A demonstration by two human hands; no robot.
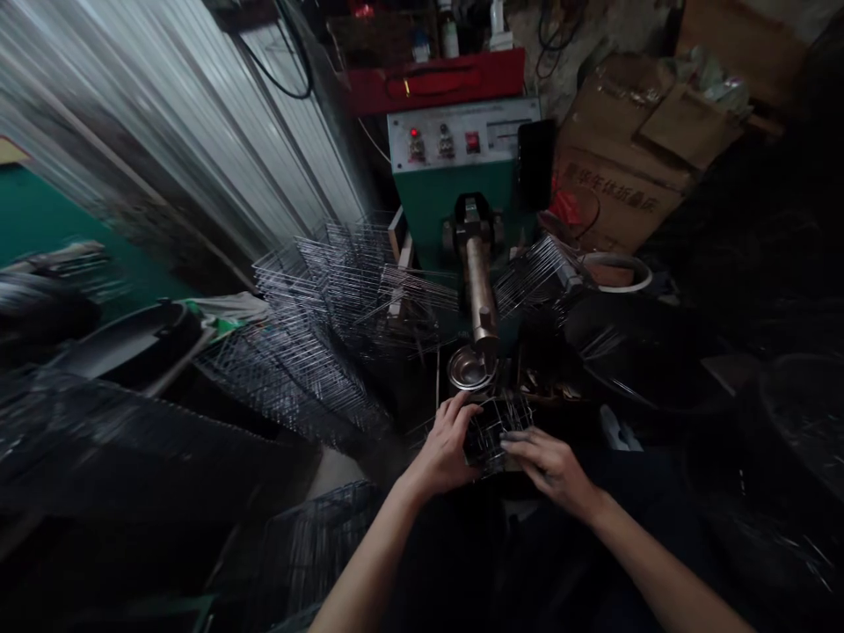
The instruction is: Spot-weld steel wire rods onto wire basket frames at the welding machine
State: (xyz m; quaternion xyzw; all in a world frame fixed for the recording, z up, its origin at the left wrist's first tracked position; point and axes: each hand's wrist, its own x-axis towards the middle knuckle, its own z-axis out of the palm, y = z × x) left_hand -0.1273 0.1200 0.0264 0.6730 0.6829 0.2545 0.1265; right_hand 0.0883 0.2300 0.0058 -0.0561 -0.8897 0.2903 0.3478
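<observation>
Small and dark, a wire frame [489,429] lies between my hands, in front of a metal bowl [469,369]. My left hand [447,448] curls around its left side, fingers on top and thumb low at the near edge. On the right, my right hand [552,464] has its fingers pressed together, their tips at the wires; anything pinched in them is too dark to make out. Just above the bowl ends the rod-shaped metal arm [478,277] of a green machine [425,207], which looks like a spot welder.
Stacked wire grids [316,325] stand to the left. Bundles of thin wire rods [534,272] flank the machine arm. A red light glows on the control panel [465,136], with a dark phone-like slab [535,163] beside it. Cardboard boxes [620,167] and a white-rimmed bucket [633,272] are at the back right.
</observation>
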